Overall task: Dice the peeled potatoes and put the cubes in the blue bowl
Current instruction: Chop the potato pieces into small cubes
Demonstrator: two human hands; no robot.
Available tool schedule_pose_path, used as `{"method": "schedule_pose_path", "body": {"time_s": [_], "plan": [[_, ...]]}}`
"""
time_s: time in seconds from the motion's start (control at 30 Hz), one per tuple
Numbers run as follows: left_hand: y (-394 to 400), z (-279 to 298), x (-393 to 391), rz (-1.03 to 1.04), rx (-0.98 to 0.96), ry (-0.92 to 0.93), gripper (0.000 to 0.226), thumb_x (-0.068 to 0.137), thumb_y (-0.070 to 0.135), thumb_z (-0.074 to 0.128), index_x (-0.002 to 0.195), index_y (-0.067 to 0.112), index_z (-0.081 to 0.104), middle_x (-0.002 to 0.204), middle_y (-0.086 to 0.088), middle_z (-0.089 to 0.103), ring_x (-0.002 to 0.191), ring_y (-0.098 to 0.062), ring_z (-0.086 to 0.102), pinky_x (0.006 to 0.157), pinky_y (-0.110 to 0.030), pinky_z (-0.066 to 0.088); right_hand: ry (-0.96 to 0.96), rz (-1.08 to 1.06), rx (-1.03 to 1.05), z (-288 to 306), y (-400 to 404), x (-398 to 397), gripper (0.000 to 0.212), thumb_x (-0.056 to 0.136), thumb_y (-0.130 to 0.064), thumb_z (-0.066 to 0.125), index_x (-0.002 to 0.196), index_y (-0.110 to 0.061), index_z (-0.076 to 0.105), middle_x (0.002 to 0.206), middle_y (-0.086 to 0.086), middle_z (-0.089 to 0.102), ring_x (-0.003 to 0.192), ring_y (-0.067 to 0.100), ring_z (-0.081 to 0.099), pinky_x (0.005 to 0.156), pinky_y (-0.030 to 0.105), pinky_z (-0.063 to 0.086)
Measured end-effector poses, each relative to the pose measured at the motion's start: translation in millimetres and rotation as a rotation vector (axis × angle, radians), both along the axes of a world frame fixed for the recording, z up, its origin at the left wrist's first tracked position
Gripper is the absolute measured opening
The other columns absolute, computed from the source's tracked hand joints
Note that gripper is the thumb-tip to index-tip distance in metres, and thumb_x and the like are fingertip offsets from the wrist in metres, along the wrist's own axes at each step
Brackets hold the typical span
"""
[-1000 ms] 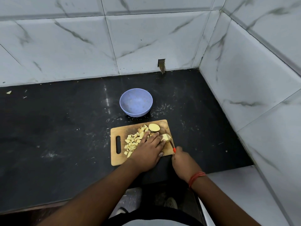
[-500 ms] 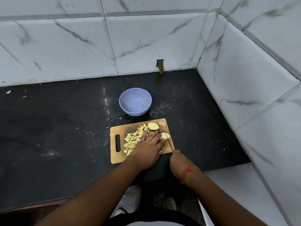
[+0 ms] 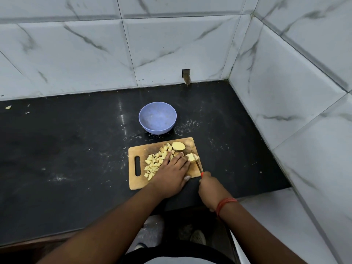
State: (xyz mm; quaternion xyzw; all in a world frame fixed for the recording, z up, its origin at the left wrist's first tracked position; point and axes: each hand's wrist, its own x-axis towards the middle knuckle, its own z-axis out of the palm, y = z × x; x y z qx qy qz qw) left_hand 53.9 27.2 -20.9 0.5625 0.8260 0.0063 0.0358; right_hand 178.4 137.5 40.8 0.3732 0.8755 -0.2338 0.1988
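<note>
Left hand (image 3: pixel 172 169) lies flat, fingers straight, covering part of the potato piece (image 3: pixel 192 157) — right hand (image 3: pixel 210 187) grips the knife (image 3: pixel 197 162), handle mostly hidden.

The left hand (image 3: pixel 171 174) lies flat, fingers straight, on the tan wooden cutting board (image 3: pixel 163 162), fingertips holding a pale peeled potato piece (image 3: pixel 192 157). The right hand (image 3: pixel 211 189) grips a red-handled knife (image 3: pixel 198 164), its blade against that piece. A pile of yellow potato cubes (image 3: pixel 156 161) sits left of the left hand. Beyond the fingers lie 1 cut potato half (image 3: pixel 178 145) and the round blue plastic bowl (image 3: pixel 157 117) on the black counter (image 3: pixel 66 159).
</note>
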Motion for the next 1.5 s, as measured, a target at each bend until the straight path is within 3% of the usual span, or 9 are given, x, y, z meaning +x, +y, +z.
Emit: {"method": "schedule_pose_path", "body": {"time_s": [0.13, 0.3, 0.4, 0.63, 0.83, 0.93, 1.07, 1.4, 1.5], "plan": [[2, 2, -1, 0.014, 0.011, -0.023, 0.070, 0.098, 0.051, 0.013, 0.153, 0.015, 0.038, 0.159, -0.005, 0.034, 0.153, -0.025, 0.014, 0.124, -0.055, 0.002, -0.072, 0.024, 0.000, 3, -2, -9, 0.030, 0.096, -0.005, 0.037, 0.126, -0.004, 0.039, 0.122, 0.018, 0.060, 0.108, 0.030, 0.063, 0.075, 0.032, 0.046], [2, 1, -1, -0.002, 0.025, -0.009, 0.067, 0.099, 0.049, 0.017, 0.151, 0.014, 0.041, 0.156, -0.006, 0.039, 0.152, -0.026, 0.019, 0.124, -0.056, 0.005, -0.178, -0.038, -0.018, 0, -5, -24, 0.038, 0.096, -0.007, 0.038, 0.134, -0.002, 0.034, 0.136, 0.018, 0.052, 0.123, 0.029, 0.055, 0.097, 0.035, 0.044], [2, 1, -1, -0.002, 0.033, -0.007, 0.060, 0.102, 0.046, 0.027, 0.151, 0.014, 0.041, 0.157, -0.006, 0.039, 0.151, -0.026, 0.020, 0.124, -0.056, 0.005, -0.144, 0.062, -0.037, -2, 0, -32, 0.041, 0.098, -0.011, 0.041, 0.137, 0.000, 0.040, 0.140, 0.019, 0.047, 0.127, 0.034, 0.048, 0.101, 0.040, 0.041], [2, 4, 1, 0.011, 0.010, -0.009, 0.060, 0.104, 0.046, 0.028, 0.155, 0.015, 0.034, 0.161, -0.005, 0.031, 0.153, -0.024, 0.014, 0.124, -0.053, -0.001, -0.129, 0.088, -0.115, -14, -4, 19, 0.037, 0.097, -0.011, 0.041, 0.133, -0.003, 0.039, 0.125, 0.017, 0.055, 0.113, 0.032, 0.057, 0.090, 0.037, 0.047], [-7, -2, 1, 0.021, 0.038, -0.004, 0.063, 0.104, 0.048, 0.027, 0.158, 0.015, 0.026, 0.164, -0.005, 0.025, 0.154, -0.025, 0.011, 0.125, -0.052, -0.002, -0.028, 0.001, -0.083, -4, -2, 18, 0.018, 0.099, -0.010, 0.039, 0.116, -0.007, 0.041, 0.100, 0.012, 0.064, 0.087, 0.024, 0.066, 0.066, 0.033, 0.051], [-9, -2, -1, 0.010, 0.037, 0.005, 0.063, 0.104, 0.048, 0.025, 0.157, 0.015, 0.027, 0.163, -0.003, 0.028, 0.154, -0.024, 0.013, 0.125, -0.052, 0.001, -0.069, -0.049, -0.130, 7, -4, 2, 0.024, 0.096, -0.007, 0.043, 0.119, -0.007, 0.036, 0.109, 0.017, 0.060, 0.090, 0.032, 0.065, 0.055, 0.041, 0.056], [-7, 0, -4, 0.007, 0.066, -0.005, 0.059, 0.104, 0.047, 0.028, 0.153, 0.016, 0.038, 0.157, -0.002, 0.039, 0.151, -0.025, 0.022, 0.124, -0.053, 0.005, -0.103, -0.075, -0.144, 11, -5, -9, 0.031, 0.096, -0.003, 0.041, 0.126, -0.006, 0.035, 0.118, 0.021, 0.055, 0.090, 0.035, 0.064, 0.035, 0.032, 0.044], [-7, 1, -4, 0.009, 0.094, 0.001, 0.055, 0.104, 0.046, 0.034, 0.150, 0.017, 0.044, 0.153, -0.001, 0.044, 0.150, -0.025, 0.023, 0.124, -0.055, 0.006, -0.097, -0.046, -0.136, 8, -7, -11, 0.025, 0.097, -0.007, 0.038, 0.122, -0.008, 0.037, 0.118, 0.020, 0.057, 0.097, 0.035, 0.063, 0.053, 0.040, 0.055], [-6, 1, -5, 0.010, 0.092, 0.002, 0.055, 0.103, 0.046, 0.034, 0.150, 0.017, 0.044, 0.154, -0.001, 0.044, 0.150, -0.025, 0.023, 0.124, -0.055, 0.006, -0.193, -0.059, -0.119, 6, -11, -16, 0.042, 0.091, -0.001, 0.052, 0.128, -0.007, 0.033, 0.126, 0.020, 0.054, 0.107, 0.037, 0.060, 0.056, 0.038, 0.051]]}}
